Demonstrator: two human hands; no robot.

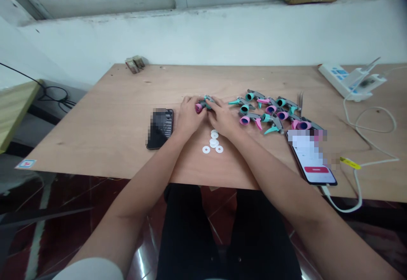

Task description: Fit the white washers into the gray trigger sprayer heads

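My left hand [190, 116] and my right hand [223, 119] meet over the middle of the table. Between them is a trigger spray head with a pink collar [199, 107]; my left fingers curl round it. Teal and grey parts [208, 99] show under my right fingertips, partly covered, and I cannot tell whether they belong to a second head. Just below my hands lie several flat white ring washers [214, 143], some overlapping. To the right of my right hand is a loose group of grey spray heads [270, 109] with teal or pink collars and triggers.
A dark phone [160, 129] lies left of my left forearm. A lit phone [310, 157] on a white cable [358, 191] lies at the right. Further back are a power strip [345, 82] and a small block stack [135, 64]. The wooden table [104, 119] meets the wall behind.
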